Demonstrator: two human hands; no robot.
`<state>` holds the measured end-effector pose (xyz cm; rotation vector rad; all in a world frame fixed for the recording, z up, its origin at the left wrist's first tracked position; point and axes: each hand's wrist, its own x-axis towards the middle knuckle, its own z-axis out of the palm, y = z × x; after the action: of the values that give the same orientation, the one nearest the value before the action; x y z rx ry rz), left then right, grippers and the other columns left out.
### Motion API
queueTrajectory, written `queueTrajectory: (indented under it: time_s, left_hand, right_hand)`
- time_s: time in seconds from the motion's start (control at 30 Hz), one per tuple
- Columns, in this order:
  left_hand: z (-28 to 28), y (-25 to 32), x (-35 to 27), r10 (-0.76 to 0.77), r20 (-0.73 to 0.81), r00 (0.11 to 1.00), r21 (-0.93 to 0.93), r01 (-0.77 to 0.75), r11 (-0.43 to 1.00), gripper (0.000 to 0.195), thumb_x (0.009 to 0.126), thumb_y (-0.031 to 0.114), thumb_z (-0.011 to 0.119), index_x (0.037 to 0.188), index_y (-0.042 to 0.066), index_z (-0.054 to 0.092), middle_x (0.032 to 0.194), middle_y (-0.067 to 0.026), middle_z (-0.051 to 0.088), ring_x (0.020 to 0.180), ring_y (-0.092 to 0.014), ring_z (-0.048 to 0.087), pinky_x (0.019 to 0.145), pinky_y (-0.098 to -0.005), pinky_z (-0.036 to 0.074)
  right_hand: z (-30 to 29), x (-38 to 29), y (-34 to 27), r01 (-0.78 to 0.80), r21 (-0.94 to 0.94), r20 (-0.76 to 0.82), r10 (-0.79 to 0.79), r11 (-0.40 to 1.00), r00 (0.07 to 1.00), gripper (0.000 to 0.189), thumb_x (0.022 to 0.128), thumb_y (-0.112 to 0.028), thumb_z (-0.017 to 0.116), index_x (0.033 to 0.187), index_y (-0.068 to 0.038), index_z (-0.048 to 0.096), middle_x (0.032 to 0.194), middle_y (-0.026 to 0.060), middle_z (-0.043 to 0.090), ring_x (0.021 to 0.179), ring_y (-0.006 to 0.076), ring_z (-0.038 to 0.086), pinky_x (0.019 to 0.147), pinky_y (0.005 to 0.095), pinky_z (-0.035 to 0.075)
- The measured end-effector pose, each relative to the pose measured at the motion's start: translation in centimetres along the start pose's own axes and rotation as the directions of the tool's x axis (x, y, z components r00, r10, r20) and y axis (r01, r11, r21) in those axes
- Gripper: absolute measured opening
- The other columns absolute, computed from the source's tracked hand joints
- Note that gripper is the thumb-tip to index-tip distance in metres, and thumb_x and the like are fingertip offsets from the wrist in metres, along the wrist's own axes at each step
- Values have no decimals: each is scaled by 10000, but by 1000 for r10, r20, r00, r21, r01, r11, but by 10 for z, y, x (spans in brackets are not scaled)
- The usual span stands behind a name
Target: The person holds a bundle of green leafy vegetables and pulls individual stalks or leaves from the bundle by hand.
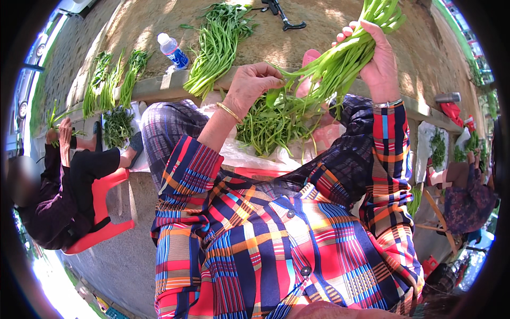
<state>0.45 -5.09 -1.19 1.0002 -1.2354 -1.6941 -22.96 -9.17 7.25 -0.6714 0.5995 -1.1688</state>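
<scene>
My right hand (380, 65) is raised at the upper right, its fingers closed around a bunch of long-stemmed greens (338, 65) that look like water spinach. Thin stems and leaves hang from the bunch towards my left hand (255, 85), which wears a gold-coloured bangle. Its thumb and fingertips pinch a thin green stem at the bunch's lower left edge. Below both hands, between my knees, lies a heap of loose leaves and stems (275, 127) on a plastic sheet (255, 156). The bunch hides part of a pink shoe (310, 57).
A larger bundle of greens (217, 52) rests across the stone kerb (153, 88), beside a plastic bottle (173, 51). Smaller bundles (131, 75) lie further left. A black-handled cane (293, 24) is ahead. People sit at left on a red stool (105, 195) and at right.
</scene>
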Motion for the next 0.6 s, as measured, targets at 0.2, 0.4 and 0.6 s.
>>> queueTrajectory:
  time_s: [0.2,0.4,0.6]
  left_hand:
    - [-8,12,-1,-120,138,983,70,111,991,91,735,93,609,809,40,616,627,22,565,479,-4,388,423,-150,286]
    - [-7,10,-3,-169,222,960,131,143,981,145,768,130,600,873,31,622,649,22,565,482,-7,412,420,-141,288]
    - [-10,8,-2,-49,237,970,160,11,987,190,765,95,598,917,-18,611,723,2,591,607,-38,506,541,-162,402]
  right_hand:
    - [-2,-1,-4,17,-69,-46,-21,997,999,172,729,-141,614,785,0,533,732,117,562,731,267,574,673,369,489]
    - [-3,-1,-5,-12,-20,-63,10,1000,998,175,727,-140,619,785,0,530,729,119,560,724,276,573,664,372,491]
    - [-8,1,-8,-10,36,-38,11,999,999,169,730,-138,615,772,-4,522,729,115,552,727,275,567,661,377,488]
